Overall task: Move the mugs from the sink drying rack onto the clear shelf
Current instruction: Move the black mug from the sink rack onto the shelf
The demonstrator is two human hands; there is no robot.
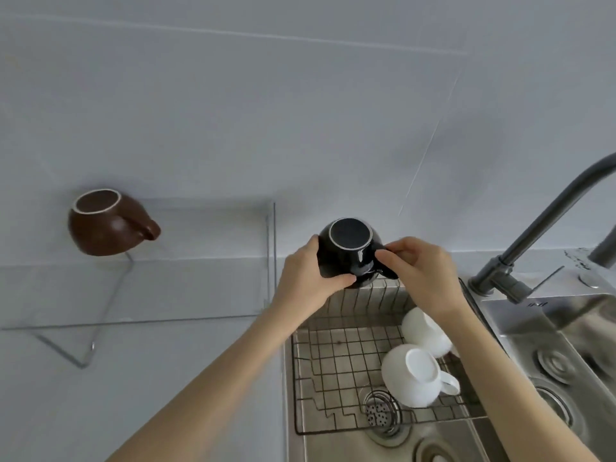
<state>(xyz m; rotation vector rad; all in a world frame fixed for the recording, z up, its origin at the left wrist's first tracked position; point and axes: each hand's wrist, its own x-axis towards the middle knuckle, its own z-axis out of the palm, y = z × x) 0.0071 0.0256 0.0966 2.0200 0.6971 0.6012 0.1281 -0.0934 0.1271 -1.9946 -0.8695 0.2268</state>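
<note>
A black mug (350, 250) is upside down in the air above the back edge of the wire drying rack (333, 361). My left hand (308, 278) grips its left side and my right hand (420, 268) pinches its handle on the right. Two white mugs (411, 375) (425, 330) lie upside down in the rack, which sits in the sink. A brown mug (103, 223) stands upside down at the left end of the clear shelf (200, 261).
A dark grey faucet (540, 228) rises at the right behind the steel sink (533, 328). A drain strainer (380, 411) shows under the rack. The white wall is close behind the shelf, and the shelf's right end wall (271, 255) stands just left of the black mug.
</note>
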